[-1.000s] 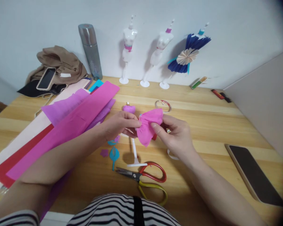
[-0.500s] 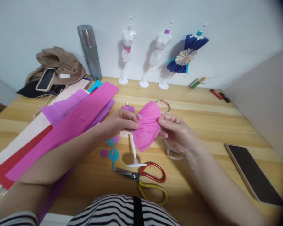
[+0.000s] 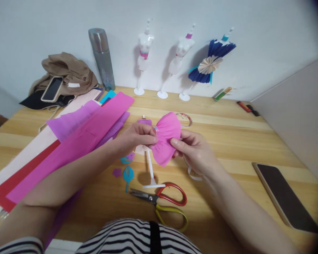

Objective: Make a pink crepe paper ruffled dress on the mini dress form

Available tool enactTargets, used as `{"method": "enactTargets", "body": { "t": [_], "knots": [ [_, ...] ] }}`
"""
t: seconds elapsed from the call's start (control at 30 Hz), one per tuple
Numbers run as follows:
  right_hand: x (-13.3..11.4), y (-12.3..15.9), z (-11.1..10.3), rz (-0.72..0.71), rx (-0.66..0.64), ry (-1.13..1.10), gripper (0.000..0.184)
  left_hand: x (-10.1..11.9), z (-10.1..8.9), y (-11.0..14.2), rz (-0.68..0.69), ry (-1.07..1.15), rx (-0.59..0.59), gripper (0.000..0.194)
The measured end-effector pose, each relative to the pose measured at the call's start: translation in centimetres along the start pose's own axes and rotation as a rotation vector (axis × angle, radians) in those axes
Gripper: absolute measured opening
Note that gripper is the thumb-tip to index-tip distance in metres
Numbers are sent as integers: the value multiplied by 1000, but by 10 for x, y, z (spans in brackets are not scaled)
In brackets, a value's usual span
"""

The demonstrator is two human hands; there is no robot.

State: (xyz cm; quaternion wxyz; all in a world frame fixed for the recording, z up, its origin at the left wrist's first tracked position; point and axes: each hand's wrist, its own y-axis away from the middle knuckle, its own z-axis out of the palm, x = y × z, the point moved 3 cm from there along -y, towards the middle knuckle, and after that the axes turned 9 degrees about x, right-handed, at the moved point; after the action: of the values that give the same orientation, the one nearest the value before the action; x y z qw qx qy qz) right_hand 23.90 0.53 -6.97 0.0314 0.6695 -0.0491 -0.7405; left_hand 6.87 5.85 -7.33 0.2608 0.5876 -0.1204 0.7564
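Observation:
Between my hands is a fan of gathered pink crepe paper (image 3: 167, 132), held above the table. My left hand (image 3: 144, 135) is closed, pinching the gathered end, where a small blue bit shows. My right hand (image 3: 192, 146) grips the outer right edge between thumb and fingers. Behind and below the paper lies a small mannequin (image 3: 150, 169) on a white stand, its purple top showing beyond my left hand. Scissors (image 3: 152, 199) with one red and one yellow handle lie nearest my body. Left of them are a blue paper leaf (image 3: 128, 174) and a purple paper flower (image 3: 117, 172).
Long crepe paper sheets (image 3: 76, 141) cover the left side. A grey flask (image 3: 102, 60), two white mannequins (image 3: 145, 46) and a blue-dressed one (image 3: 210, 63) stand along the wall. A phone (image 3: 284, 195) lies at right, a tape roll (image 3: 184, 120) beyond the paper.
My right hand has shifted left along the pink paper, its thumb now further onto the surface. The fan's lower edge has been drawn up a little. My left hand keeps its pinch.

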Motion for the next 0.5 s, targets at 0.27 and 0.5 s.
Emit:
{"method": "enactTargets", "body": {
  "t": [0.27, 0.5],
  "knots": [
    [-5, 0, 2, 169, -114, -218, 39, 1, -1, 1, 51, -45, -28, 23],
    [-10, -3, 3, 190, -66, -316, 42, 4, 0, 2, 94, -61, -21, 23]
  ]
}}
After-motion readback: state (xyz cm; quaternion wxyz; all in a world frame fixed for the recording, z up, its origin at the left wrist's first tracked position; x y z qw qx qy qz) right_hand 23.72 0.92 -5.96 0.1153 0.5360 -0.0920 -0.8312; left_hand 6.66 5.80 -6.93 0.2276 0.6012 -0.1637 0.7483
